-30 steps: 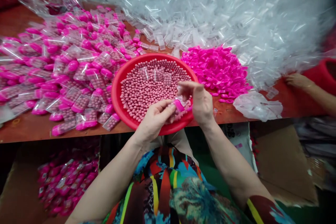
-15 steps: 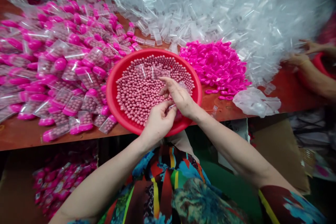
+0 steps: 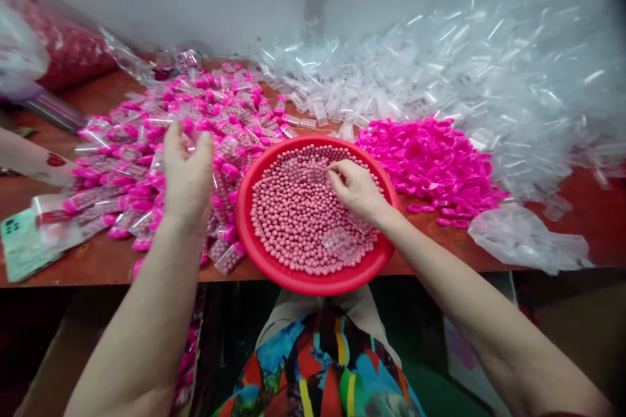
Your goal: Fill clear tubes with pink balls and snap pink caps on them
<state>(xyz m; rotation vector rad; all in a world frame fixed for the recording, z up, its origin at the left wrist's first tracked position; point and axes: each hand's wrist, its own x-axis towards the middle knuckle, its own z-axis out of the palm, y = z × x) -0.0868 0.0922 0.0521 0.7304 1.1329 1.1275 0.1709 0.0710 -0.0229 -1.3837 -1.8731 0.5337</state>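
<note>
A red bowl (image 3: 254,244) full of small pink beads (image 3: 293,215) sits at the table's front edge. My right hand (image 3: 356,190) rests inside it, fingers pinched on a clear empty container (image 3: 315,172) lying on the beads. Another clear container (image 3: 342,244) lies near the bowl's front. My left hand (image 3: 188,176) hovers over the pile of bead-filled, pink-capped containers (image 3: 147,143) to the left of the bowl, fingers stretched and apart, with nothing seen in them.
A heap of loose pink caps (image 3: 433,156) lies right of the bowl, with a large mound of clear empty containers (image 3: 440,71) behind it. A clear bag (image 3: 531,244) is at front right. Another person's arm (image 3: 29,159) and a green card (image 3: 19,244) are at left.
Both hands were together over the bowl's front, on a pink-capped container. My left hand has swung left over the filled pile; my right hand has reached further into the bowl. The camera has tilted up.
</note>
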